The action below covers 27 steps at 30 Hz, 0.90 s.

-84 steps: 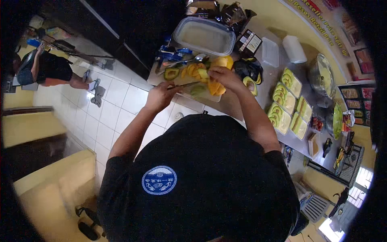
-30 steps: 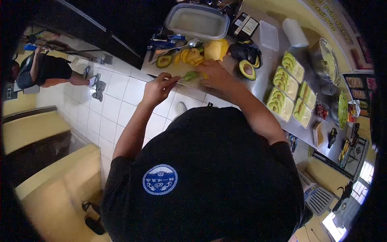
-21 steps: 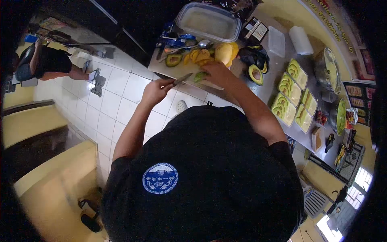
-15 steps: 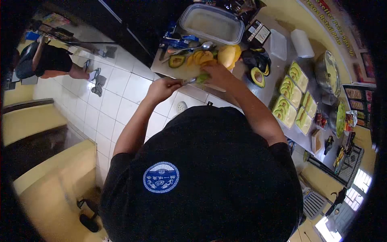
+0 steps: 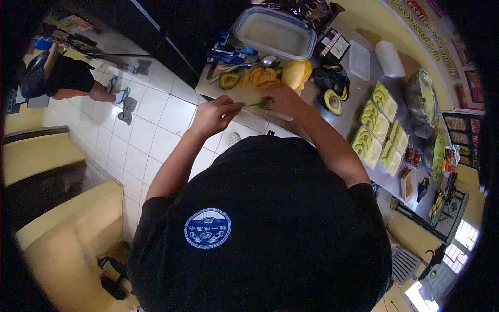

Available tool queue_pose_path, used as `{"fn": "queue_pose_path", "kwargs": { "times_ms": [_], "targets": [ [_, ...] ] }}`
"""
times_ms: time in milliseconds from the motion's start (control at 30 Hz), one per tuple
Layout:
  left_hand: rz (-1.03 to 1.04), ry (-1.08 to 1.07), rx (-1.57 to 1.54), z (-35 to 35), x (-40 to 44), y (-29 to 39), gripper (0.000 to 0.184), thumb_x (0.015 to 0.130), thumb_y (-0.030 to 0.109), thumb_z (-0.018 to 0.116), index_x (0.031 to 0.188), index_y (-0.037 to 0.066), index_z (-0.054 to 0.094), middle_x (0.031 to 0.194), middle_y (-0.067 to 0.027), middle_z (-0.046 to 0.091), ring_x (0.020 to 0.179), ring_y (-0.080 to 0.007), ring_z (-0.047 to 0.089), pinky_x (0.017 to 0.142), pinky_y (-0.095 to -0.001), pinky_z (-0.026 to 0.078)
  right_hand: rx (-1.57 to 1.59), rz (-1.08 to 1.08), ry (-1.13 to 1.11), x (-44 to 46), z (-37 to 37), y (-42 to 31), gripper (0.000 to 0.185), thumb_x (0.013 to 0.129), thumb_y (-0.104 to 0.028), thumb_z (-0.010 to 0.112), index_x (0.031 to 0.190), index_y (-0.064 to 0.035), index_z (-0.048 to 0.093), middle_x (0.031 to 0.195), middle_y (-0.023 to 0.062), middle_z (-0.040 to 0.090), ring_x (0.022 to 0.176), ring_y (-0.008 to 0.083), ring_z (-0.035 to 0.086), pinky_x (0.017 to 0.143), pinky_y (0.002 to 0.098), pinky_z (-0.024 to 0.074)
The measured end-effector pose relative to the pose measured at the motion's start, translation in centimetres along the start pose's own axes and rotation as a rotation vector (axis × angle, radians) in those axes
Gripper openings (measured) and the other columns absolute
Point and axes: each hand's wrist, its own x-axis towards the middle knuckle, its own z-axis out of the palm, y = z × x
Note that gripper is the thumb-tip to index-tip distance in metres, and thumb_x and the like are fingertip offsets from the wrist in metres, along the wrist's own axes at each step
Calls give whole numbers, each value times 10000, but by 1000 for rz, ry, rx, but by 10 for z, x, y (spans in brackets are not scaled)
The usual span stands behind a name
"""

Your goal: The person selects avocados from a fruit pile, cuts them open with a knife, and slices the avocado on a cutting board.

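My left hand is closed on the handle of a small knife, and the thin blade points right. Beyond its tip, my right hand has its fingers curled round a green piece of avocado, mostly hidden by the fingers. Both hands are above the near edge of a pale cutting board. On that board lie an avocado half, yellow mango pieces and a larger yellow mango. A spoon rests behind them.
Right of the board are an avocado half with its pit and dark peels. Trays of sliced avocado, a metal bowl and a clear plastic tub share the table. Another person is at the far left.
My left hand has shifted slightly right and its wrist has turned. The knife blade now shows thinner, and less of the avocado piece shows in my right hand.
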Motion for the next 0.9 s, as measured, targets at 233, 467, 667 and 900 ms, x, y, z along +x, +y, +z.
{"fn": "queue_pose_path", "kwargs": {
  "times_ms": [233, 467, 667, 900],
  "targets": [
    [43, 26, 26, 15, 10, 0, 225, 884, 254, 651, 1098, 234, 718, 897, -34, 645, 656, -233, 654, 572, -365, 532, -53, 64, -42, 2, 3, 3, 322, 696, -236, 791, 934, -50, 679, 870, 142, 661, 867, 327, 643, 779, 425, 501],
    [35, -17, 30, 19, 11, 0, 226, 906, 268, 630, 1118, 237, 703, 920, -44, 642, 645, -262, 650, 560, -381, 532, -47, 58, -17, 2, -3, -4, 338, 697, -258, 790, 920, -37, 666, 872, 155, 657, 862, 348, 641, 776, 440, 501],
    [63, -56, 54, 27, 9, -5, 247, 921, 243, 594, 1153, 245, 680, 898, -52, 625, 658, -267, 644, 552, -382, 533, -88, 122, -94, 2, -12, -14, 321, 713, -232, 770, 937, -33, 655, 881, 171, 654, 873, 362, 635, 787, 446, 499],
    [89, -46, 155, 44, 4, -13, 303, 901, 173, 572, 1177, 257, 662, 860, -64, 603, 699, -270, 644, 581, -388, 541, -13, 65, 3, -1, -15, -22, 392, 720, -245, 764, 1034, -34, 663, 955, 178, 658, 921, 353, 632, 833, 438, 495]
  ]
}}
